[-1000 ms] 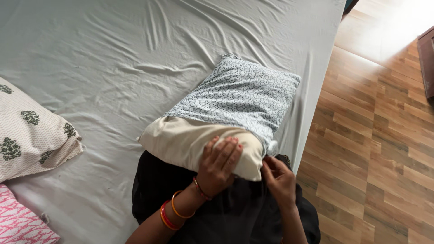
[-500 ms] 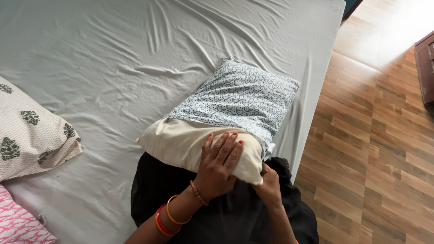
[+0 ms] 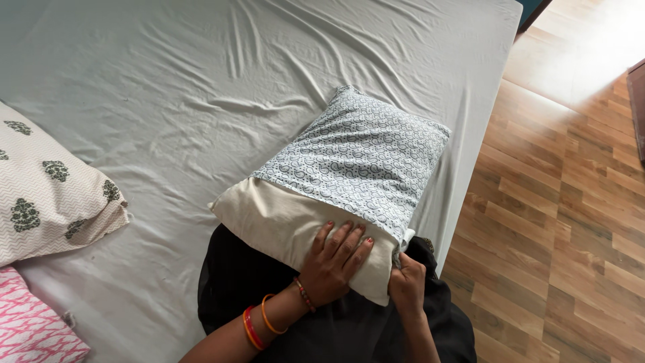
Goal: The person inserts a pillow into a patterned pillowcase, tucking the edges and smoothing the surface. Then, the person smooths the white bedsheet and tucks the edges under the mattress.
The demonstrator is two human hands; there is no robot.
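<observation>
Left hand (image 3: 332, 265) flat on pillow (image 3: 295, 225)

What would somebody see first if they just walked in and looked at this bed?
First, the pillow in the middle of the bed, half inside a grey patterned cover, its cream end bare. The left hand lies flat on that bare end, orange and red bangles on the wrist, while the right hand pinches the cover's edge at the corner. At the left edge lie a cream pillow with green prints and a pink one.
</observation>
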